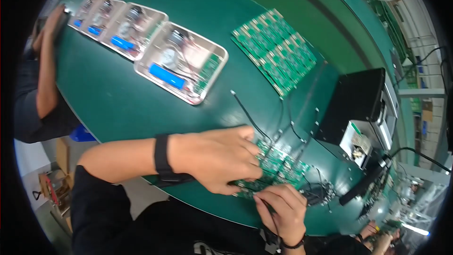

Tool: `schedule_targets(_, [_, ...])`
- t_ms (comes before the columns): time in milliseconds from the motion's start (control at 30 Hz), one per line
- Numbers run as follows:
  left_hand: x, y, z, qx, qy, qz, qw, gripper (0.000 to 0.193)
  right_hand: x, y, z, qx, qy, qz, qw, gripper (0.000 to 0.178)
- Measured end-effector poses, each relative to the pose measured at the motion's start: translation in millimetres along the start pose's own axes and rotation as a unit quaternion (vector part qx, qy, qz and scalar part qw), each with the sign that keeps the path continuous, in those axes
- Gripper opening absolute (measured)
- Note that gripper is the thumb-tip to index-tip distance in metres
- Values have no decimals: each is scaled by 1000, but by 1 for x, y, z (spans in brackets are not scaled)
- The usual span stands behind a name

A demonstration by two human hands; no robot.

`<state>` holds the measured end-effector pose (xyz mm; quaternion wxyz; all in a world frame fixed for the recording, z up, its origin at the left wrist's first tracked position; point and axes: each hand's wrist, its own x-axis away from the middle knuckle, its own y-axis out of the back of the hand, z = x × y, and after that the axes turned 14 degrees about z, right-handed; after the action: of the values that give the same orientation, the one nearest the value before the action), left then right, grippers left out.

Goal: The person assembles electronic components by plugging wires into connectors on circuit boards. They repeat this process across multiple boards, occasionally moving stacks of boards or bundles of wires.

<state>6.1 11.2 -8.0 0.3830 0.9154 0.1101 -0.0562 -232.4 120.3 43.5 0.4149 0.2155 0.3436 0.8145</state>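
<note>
Near the table's front edge lies a panel of green circuit boards [283, 165] with dark wires across it. My left hand [222, 160], with a black band on its wrist, rests at the panel's left side with its fingers curled in; what they grip is hidden. Close beside it, my right hand [285, 208] pinches a thin black cable [276, 229] between thumb and fingers at the panel's near edge. More short black cables with pale ends, one of them a loose cable [246, 112], lie beyond the panel.
A row of several pale trays [163, 86] holds blue cylinders, motors and boards. Stacked green board panels [276, 52] lie at the far middle. A black box-shaped device [351, 99] stands right, near a black cable bundle [317, 193]. Another person's arm [47, 75] reaches in at left.
</note>
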Motion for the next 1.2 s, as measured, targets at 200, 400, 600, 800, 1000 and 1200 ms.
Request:
schedule_targets(200, [-4, -5, 3, -30, 17, 45, 998, 23, 5, -8, 6, 29, -25, 51, 998, 19])
schedule_targets(400, [-3, -8, -3, -46, 34, 54, 997, 27, 1, -13, 9, 85, -15, 67, 994, 18])
schedule_targets(600, [-3, -6, -4, -62, 40, 63, 995, 25, -8, -7, 19, 66, -56, 71, 994, 19])
schedule_targets(800, [-1, -8, 0, -58, 35, 50, 996, 22, -28, 9, 14, -27, -224, 175, 958, 20])
schedule_targets(1000, [-4, 0, -1, -28, 34, 56, 997, 21, -34, 13, 14, -26, -214, 186, 959, 21])
schedule_targets(1200, [1, 6, -4, 45, 2, 1, 999, 18, -4, -4, 18, 32, -107, 104, 988, 20])
